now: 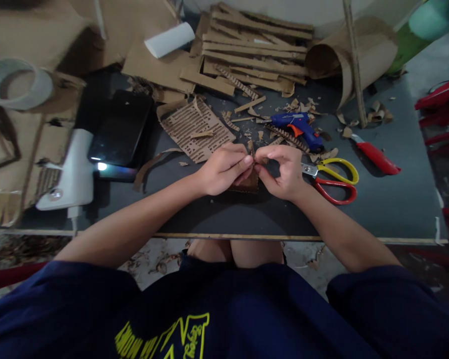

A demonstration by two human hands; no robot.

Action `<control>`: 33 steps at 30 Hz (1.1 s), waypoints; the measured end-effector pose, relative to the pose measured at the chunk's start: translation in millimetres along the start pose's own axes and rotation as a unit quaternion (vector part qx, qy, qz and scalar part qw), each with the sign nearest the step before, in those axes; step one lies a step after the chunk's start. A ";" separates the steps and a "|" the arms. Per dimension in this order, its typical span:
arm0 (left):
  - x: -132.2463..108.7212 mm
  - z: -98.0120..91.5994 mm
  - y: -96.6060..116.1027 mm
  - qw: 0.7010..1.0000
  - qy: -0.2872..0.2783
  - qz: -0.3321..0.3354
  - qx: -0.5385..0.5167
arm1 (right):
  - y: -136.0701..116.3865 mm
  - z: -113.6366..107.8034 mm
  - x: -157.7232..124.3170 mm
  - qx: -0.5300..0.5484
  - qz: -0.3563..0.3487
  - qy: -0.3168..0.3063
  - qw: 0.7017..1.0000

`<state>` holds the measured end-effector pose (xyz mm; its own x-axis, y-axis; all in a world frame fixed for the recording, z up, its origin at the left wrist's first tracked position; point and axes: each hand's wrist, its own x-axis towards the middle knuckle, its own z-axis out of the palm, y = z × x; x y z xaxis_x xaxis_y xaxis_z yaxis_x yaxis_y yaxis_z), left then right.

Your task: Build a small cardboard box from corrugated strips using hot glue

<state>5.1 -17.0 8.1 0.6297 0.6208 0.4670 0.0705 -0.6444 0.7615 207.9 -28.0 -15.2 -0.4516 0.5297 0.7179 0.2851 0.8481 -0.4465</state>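
My left hand (224, 169) and my right hand (282, 172) meet over the middle of the dark table (389, 204). Both pinch a small brown cardboard piece (248, 182) between fingers and thumbs, with a narrow corrugated strip sticking up between the fingertips. The piece rests low over the table surface, partly hidden by my fingers. Just right of my right hand lie scissors (335, 179) with yellow and red handles.
A blue glue gun (301, 128) and a red-handled cutter (376, 157) lie behind the scissors. Peeled corrugated sheet (196, 130), stacked cardboard strips (254, 50), a cardboard roll (353, 55), a black tablet (121, 127), a white charger (73, 174) and a tape roll (17, 85) crowd the back and left.
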 end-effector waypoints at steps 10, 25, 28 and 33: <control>-0.8 3.0 -3.3 0.999 -0.030 0.016 0.017 | 0.0 -0.8 -2.4 -0.004 0.020 -0.006 1.000; -1.2 4.1 -8.5 0.998 -0.039 0.053 0.008 | -6.5 0.1 7.8 0.043 0.014 -0.040 0.998; -1.4 3.6 -8.6 0.998 -0.035 0.048 0.011 | -6.4 4.5 6.5 0.060 0.010 0.015 0.998; -1.9 3.7 -10.7 0.998 -0.028 0.063 0.010 | -5.9 6.7 4.0 0.059 -0.003 0.025 0.998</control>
<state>6.0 -13.0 -2.5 0.6769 0.5091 0.5316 0.0030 -0.7241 0.6897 198.8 -30.9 -13.3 -0.4084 0.5270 0.7453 0.1794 0.8469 -0.5005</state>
